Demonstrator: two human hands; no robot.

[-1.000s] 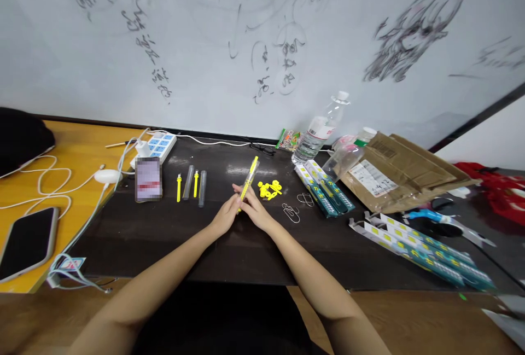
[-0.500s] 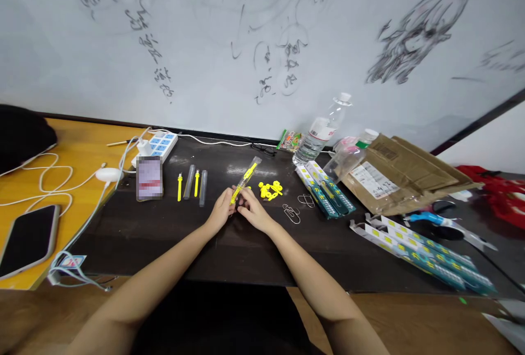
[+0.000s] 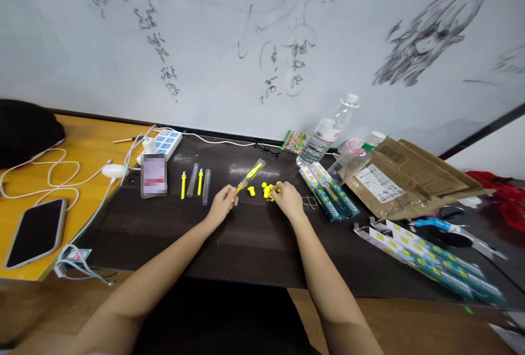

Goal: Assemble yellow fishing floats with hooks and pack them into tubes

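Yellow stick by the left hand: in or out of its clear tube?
In: the clear tube surrounds the yellow stick beyond the left hand.

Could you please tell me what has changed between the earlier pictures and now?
The right hand has left the clear tube with yellow inside and moved right to the pile of yellow pieces. The left hand now holds that tube alone. One yellow piece now lies apart, left of the pile. The two yellow sticks stayed put.
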